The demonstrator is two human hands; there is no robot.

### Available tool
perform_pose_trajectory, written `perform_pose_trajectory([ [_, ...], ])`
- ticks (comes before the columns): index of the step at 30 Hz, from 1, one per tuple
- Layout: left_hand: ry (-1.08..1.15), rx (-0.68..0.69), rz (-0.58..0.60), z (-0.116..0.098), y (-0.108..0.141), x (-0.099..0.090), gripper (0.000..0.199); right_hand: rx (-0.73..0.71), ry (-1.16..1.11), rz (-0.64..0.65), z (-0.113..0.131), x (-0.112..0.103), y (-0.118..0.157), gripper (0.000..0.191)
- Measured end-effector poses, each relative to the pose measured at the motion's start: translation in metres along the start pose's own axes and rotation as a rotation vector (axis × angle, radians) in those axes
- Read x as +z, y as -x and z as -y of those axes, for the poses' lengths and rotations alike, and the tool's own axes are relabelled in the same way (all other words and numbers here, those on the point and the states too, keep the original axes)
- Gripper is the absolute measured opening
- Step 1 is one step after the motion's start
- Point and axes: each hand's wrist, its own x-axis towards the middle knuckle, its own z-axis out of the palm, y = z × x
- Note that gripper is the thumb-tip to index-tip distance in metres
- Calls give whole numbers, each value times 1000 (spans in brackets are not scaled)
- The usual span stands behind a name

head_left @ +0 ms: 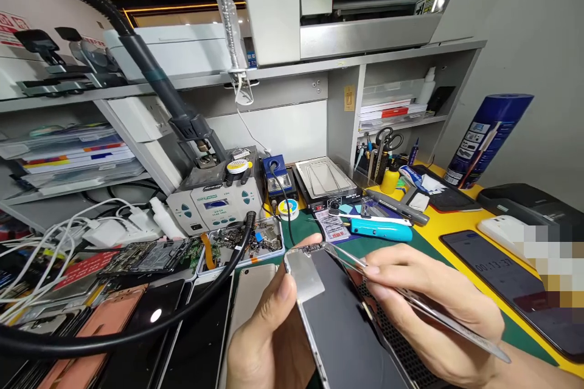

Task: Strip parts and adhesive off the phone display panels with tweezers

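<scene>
My left hand (269, 328) is wrapped round the left edge of a phone screen assembly (349, 322), its thumb resting by a silver metal plate (305, 276). The assembly is tilted, its dark grey back facing me. Between the thumb and fingers of my right hand (429, 304) are metal tweezers (449, 319). Their tips touch or hover at the small parts along the assembly's top edge; I cannot tell which. A dark perforated piece (401, 340) lies below my right hand, partly hidden by it.
A rework station (219, 206) with a black hose (137, 334) stands at the left, near a tray of circuit boards (269, 237). Several phones lie lower left. A turquoise tool (381, 230) is beyond my hands. To the right lies a phone showing a timer (506, 279); a blue spray can (488, 140) stands behind.
</scene>
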Motion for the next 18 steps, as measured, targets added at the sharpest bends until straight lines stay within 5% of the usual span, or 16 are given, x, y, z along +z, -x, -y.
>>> perform_pose_trajectory([
  [18, 114, -98, -38, 0, 0, 0, 38, -19, 28, 34, -1, -4, 4, 51],
])
